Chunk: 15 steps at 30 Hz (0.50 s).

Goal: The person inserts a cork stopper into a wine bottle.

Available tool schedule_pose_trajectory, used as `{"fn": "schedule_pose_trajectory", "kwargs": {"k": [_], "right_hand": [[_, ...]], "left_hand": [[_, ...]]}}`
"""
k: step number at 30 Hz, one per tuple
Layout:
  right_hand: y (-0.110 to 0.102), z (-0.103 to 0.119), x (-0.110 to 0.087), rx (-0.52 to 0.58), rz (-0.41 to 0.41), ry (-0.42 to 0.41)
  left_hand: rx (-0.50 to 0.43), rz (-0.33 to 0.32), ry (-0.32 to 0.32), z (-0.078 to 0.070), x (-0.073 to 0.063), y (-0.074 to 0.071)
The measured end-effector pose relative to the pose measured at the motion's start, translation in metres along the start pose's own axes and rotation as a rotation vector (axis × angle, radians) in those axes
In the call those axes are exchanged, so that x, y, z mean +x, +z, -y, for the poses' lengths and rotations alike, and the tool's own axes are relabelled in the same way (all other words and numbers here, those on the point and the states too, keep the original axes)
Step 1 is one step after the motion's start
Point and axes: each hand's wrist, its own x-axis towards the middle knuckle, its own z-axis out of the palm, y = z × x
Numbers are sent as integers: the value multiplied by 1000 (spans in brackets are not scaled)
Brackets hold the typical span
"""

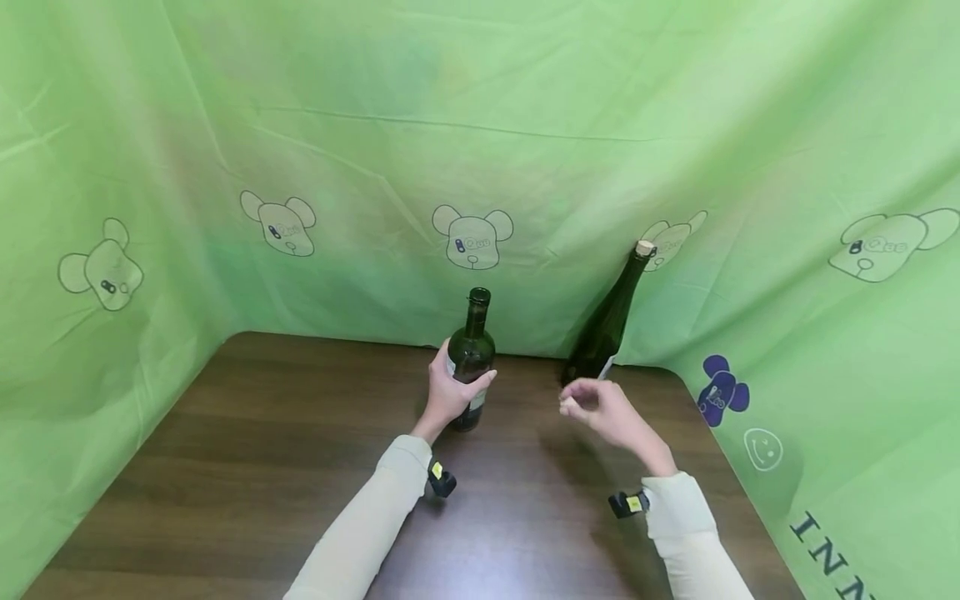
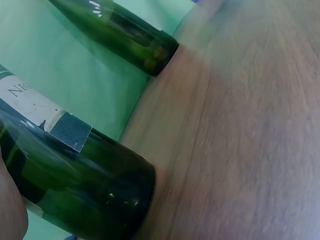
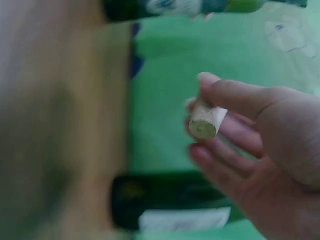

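My left hand (image 1: 447,390) grips the body of a dark green wine bottle (image 1: 472,354), thumb on the near side. Its neck points up and its mouth looks uncorked. In the left wrist view the bottle's label and base (image 2: 120,195) show close up; whether the base touches the table, I cannot tell. My right hand (image 1: 613,414) pinches a cork (image 3: 204,126) between thumb and fingers, end face toward the camera. Just beyond that hand is a second green bottle (image 1: 609,325), slanting in the head view, with a pale stopper (image 1: 645,248) in its mouth.
A brown wooden table (image 1: 300,450) lies under both hands. Green cloth (image 1: 360,267) with bear-head drawings hangs behind and at both sides, close to the table's edges. The second bottle stands near the back right corner, by the cloth.
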Motion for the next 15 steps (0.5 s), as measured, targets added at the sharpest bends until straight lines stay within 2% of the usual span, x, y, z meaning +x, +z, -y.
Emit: {"fn": "schedule_pose_trajectory", "kwargs": {"k": [2,7,11,15], "right_hand": [[-2,15,15,32,-97,-26],[-9,64,51,144,-282,-82],[-12,99,75,203,-345,-163],[-16,121,95,213,-388,-283]], "left_hand": [[-3,11,-20,11,-2,4],[-14,28,-28,13,-2,8],[-18,27,-17,14,-2,9],[-15,36,-1,14,-3,9]]}}
